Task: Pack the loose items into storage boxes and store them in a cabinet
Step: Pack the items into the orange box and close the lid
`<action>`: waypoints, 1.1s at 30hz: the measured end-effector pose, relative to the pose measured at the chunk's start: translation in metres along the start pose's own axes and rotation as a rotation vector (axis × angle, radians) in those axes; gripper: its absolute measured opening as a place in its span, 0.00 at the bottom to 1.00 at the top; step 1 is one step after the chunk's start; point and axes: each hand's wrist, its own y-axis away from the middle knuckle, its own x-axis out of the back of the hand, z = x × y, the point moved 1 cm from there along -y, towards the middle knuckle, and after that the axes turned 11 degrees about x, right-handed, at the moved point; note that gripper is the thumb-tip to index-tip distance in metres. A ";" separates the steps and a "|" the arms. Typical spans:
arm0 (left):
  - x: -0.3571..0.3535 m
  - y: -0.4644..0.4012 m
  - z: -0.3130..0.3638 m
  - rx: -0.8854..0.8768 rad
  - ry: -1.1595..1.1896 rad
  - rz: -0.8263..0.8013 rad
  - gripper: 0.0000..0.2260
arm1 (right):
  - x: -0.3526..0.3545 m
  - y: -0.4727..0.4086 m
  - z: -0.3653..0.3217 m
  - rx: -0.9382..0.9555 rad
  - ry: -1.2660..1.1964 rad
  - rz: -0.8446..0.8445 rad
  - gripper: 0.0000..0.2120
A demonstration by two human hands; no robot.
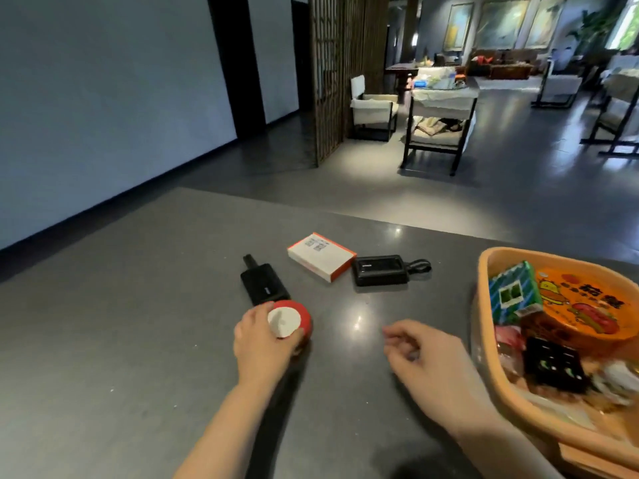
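Observation:
My left hand [261,340] grips a round red object with a white top [290,321] on the grey table [138,340]. Just behind it lies a black power bank [264,283]. Farther back rest a white and orange box [321,256] and a black device with a strap [380,269]. My right hand [422,357] hovers over the table with loosely curled fingers and holds nothing. At the right stands an orange storage box [484,271] holding a green packet, an orange noodle bowl, a black item and other things.
The table's far edge runs diagonally across the middle of the view. Beyond it is a dark floor with a wooden screen [339,74], chairs [373,108] and a cluttered table [442,88]. A flat orange lid [594,454] lies under the storage box.

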 end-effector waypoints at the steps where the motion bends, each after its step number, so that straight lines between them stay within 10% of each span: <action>1: 0.000 -0.009 -0.010 0.045 -0.035 -0.006 0.33 | -0.016 -0.003 -0.002 -0.013 -0.027 -0.036 0.10; 6: -0.014 -0.027 -0.031 0.066 -0.039 -0.123 0.49 | -0.072 -0.022 -0.006 -0.054 -0.040 -0.112 0.12; 16: -0.009 -0.005 -0.005 -0.219 0.158 -0.226 0.49 | -0.095 -0.048 0.009 -0.220 -0.190 -0.010 0.22; 26: -0.037 0.085 0.123 -0.631 0.311 -0.512 0.50 | 0.045 0.013 0.028 -0.212 -0.463 0.498 0.14; 33: -0.083 0.151 0.172 -0.640 0.416 -0.637 0.31 | 0.157 0.082 0.076 -0.294 -0.090 0.804 0.15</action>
